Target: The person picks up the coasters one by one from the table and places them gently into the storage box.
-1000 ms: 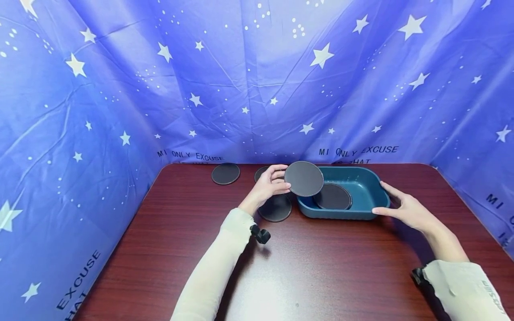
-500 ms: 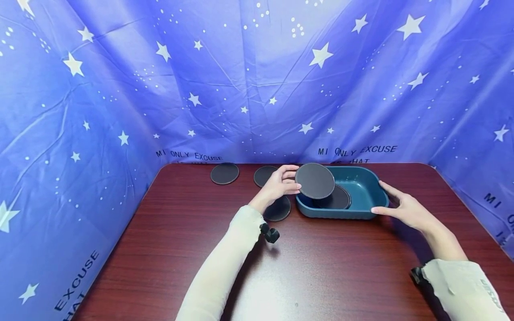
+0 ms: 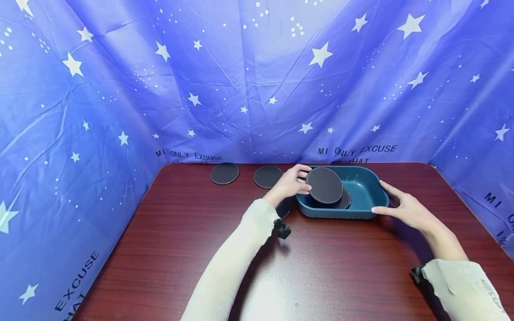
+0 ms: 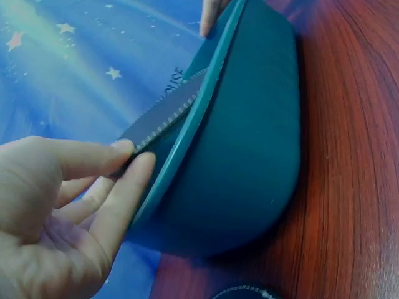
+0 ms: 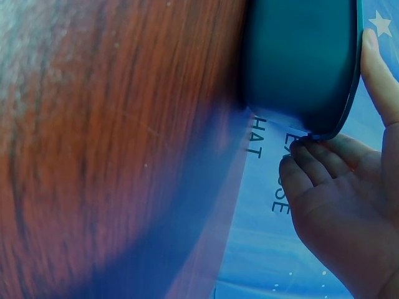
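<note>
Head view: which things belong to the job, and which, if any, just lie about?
Likely the job:
dark round leather-like disc in the left hand
teal oblong plastic-looking tub gripped by the right hand
similar disc inside
three similar discs outside

Just there:
reddish wood-grain table
blue star-printed cloth

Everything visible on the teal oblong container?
The teal, oblong, plastic-looking container has rounded corners, deep walls and a thin rim. It stands upright on the reddish-brown wood-grain table. A round black leather-look coaster lies in its left part; the left hand pinches a second coaster tilted over it, contact unclear. The right hand holds its right end.
</note>
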A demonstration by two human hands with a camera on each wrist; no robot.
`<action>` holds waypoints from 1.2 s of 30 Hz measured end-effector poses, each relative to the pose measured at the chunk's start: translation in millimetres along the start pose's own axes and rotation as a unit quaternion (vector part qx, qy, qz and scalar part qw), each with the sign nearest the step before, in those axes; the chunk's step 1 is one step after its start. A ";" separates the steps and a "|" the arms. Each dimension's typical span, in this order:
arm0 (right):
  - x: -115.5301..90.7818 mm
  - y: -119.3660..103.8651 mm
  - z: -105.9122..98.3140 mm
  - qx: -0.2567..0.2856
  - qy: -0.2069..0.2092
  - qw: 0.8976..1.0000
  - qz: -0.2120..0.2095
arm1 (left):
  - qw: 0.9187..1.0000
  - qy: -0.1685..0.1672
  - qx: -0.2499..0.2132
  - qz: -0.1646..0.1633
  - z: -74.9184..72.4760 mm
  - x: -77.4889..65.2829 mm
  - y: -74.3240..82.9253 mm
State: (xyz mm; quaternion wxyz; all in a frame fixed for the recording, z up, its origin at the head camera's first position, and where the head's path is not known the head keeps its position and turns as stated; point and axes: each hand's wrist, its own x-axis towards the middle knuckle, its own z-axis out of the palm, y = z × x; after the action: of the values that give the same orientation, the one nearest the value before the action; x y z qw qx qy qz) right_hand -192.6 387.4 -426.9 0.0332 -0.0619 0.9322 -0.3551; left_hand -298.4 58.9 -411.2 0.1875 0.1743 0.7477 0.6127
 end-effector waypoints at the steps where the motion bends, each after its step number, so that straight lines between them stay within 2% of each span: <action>1: 0.0 0.0 0.1 0.001 0.001 1.000 -0.001 | 1.000 0.003 0.020 -0.004 2.3 1.0 1.1; 5: -0.4 0.1 0.9 0.001 0.002 1.000 -0.002 | 0.995 0.007 0.102 -0.015 11.7 3.3 5.6; 9: -0.7 0.0 0.8 -0.005 0.002 1.000 0.003 | 0.981 0.005 0.192 -0.024 19.6 5.1 11.4; 11: -0.9 -0.1 0.5 -0.009 0.001 1.000 0.003 | 0.968 0.002 0.250 -0.028 23.1 6.3 13.9; 14: -0.9 0.6 0.0 -0.003 0.000 1.000 0.000 | 0.934 0.002 0.357 -0.030 27.9 8.5 17.1; 16: -0.7 0.9 -0.1 -0.003 0.002 1.000 -0.003 | 0.912 0.003 0.408 -0.032 30.4 9.5 18.2; 17: -0.7 1.0 -0.1 -0.001 0.002 1.000 -0.004 | 0.905 0.003 0.424 -0.033 31.4 9.8 18.3; 18: -0.6 1.0 0.1 0.002 0.001 1.000 -0.005 | 0.901 0.002 0.432 -0.035 32.2 9.3 18.5; 20: -1.0 0.2 0.5 0.004 0.000 1.000 -0.006 | 0.905 -0.004 0.424 -0.036 32.5 7.6 18.0; 23: -1.5 -1.5 1.6 0.007 -0.003 1.000 -0.007 | 0.918 -0.013 0.394 -0.028 29.8 2.7 17.8; 27: -1.7 -2.7 2.3 0.007 -0.006 1.000 -0.005 | 0.941 -0.013 0.337 0.006 18.9 -4.5 20.6; 30: -1.8 -2.3 2.3 0.005 -0.006 1.000 -0.001 | 0.954 -0.007 0.297 0.038 7.1 -9.7 22.2; 33: -1.5 -2.0 2.0 0.004 -0.005 1.000 0.000 | 0.960 0.000 0.272 0.061 -5.5 -14.8 22.1; 36: -1.0 -2.1 1.7 0.004 -0.005 1.000 0.000 | 0.963 0.000 0.259 0.079 -18.1 -20.6 19.7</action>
State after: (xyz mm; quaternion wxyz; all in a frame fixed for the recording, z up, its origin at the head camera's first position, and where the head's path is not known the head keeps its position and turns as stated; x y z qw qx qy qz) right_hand -191.2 384.8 -426.7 0.0378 -0.0631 0.9306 -0.3586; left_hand -288.8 37.1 -387.2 0.0870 0.2759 0.8643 0.4114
